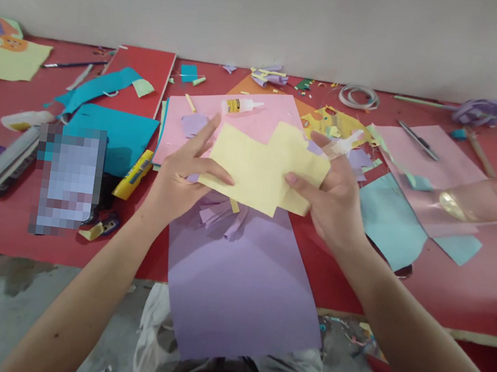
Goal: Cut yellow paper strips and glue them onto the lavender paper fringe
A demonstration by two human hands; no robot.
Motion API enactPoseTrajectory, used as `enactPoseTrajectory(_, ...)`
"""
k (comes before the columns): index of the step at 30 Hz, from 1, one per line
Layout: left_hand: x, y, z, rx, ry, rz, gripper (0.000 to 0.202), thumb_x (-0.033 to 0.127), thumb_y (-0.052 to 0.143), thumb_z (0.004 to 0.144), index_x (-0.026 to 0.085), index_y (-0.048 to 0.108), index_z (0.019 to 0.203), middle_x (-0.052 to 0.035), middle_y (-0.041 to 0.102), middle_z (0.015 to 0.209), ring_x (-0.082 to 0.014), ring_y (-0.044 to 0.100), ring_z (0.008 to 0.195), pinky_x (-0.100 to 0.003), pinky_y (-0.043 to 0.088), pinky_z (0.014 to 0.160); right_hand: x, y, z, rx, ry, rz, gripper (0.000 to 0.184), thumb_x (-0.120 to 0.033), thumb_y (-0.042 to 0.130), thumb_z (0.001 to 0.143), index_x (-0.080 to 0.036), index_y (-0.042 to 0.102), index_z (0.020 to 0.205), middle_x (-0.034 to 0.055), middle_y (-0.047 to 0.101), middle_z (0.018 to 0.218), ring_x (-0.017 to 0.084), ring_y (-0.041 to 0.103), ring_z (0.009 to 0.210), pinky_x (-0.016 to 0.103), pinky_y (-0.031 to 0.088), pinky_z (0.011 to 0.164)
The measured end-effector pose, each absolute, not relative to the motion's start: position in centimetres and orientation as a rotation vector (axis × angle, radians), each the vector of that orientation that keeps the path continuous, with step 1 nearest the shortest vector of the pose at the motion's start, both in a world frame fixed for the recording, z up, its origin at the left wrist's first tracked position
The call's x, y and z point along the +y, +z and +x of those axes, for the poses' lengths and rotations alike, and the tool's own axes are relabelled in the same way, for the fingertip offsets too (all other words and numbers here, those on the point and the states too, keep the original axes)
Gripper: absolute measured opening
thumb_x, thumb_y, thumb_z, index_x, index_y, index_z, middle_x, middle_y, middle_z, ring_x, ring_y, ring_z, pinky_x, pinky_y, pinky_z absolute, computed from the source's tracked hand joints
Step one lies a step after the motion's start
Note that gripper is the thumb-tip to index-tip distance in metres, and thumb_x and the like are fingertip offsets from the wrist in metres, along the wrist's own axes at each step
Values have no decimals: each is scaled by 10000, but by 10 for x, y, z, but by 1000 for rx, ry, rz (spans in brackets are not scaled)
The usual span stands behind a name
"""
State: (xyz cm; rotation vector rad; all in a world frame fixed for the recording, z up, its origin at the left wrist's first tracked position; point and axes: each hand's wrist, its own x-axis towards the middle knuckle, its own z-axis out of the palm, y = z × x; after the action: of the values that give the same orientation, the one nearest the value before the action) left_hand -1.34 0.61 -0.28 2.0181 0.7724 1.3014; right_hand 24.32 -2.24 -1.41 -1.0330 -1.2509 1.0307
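A piece of pale yellow paper (251,162) with notched, cut edges is held up between my two hands. My left hand (184,172) grips its left side, thumb across the face and index finger raised. On the other side my right hand (336,191) pinches the right part, thumb on top. Below the yellow paper lies a large purple sheet (244,294), which hangs over the table's front edge. Purple paper strips (224,216) rest on that sheet, partly hidden by the yellow paper. Just behind sits a small glue bottle (240,106) on pink paper (280,108).
At left are a yellow glue stick (133,175), teal paper (133,126), a pixelated object (72,182) and a stapler-like tool (105,226). Right of my hands lie light blue paper (393,222), a pen (418,140) and a coil of tubing (359,97). Another person's forearm (477,205) reaches in.
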Motion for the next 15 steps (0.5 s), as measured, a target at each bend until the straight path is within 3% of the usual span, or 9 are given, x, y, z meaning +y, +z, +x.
enactPoseTrajectory(3,2,0,-13,799,1174,1828,224,102,706,811,280,819,888,-24,759,1216,-261,702,1174,-433,592,1000,-23,-11,244,-1325,801,-1093,536,-251,829,813,-422,630,1281,-21,677,1338,291,635,1271,512,589,1027)
enactPoseTrajectory(5,-1,1,-13,819,1100,1787,263,80,726,785,286,822,916,-8,809,1016,-220,760,989,-365,627,889,-24,-7,243,-1363,668,-1128,462,-241,816,826,-408,669,1230,-13,669,1354,301,590,1327,521,547,1087)
enactPoseTrajectory(8,-5,2,-12,830,1066,1801,282,114,809,752,298,823,965,2,811,1039,-205,762,975,-312,621,868,-25,-4,241,-1354,675,-1123,430,-234,792,850,-414,673,1222,3,718,1272,293,651,1248,511,576,1046)
enactPoseTrajectory(11,-7,3,-12,828,1085,1835,283,136,823,761,302,821,991,-5,807,1068,-217,759,1000,-323,617,877,-26,-6,241,-1294,803,-1087,407,-254,772,871,-416,666,1229,-8,756,1185,273,725,1115,491,632,936)
enactPoseTrajectory(15,-7,5,-11,780,1143,1873,305,178,877,724,324,817,986,-5,807,1042,-213,757,974,-319,611,855,-25,-14,244,-1249,738,-1157,236,-281,772,868,-352,746,1091,-16,780,1048,259,740,1039,459,629,900)
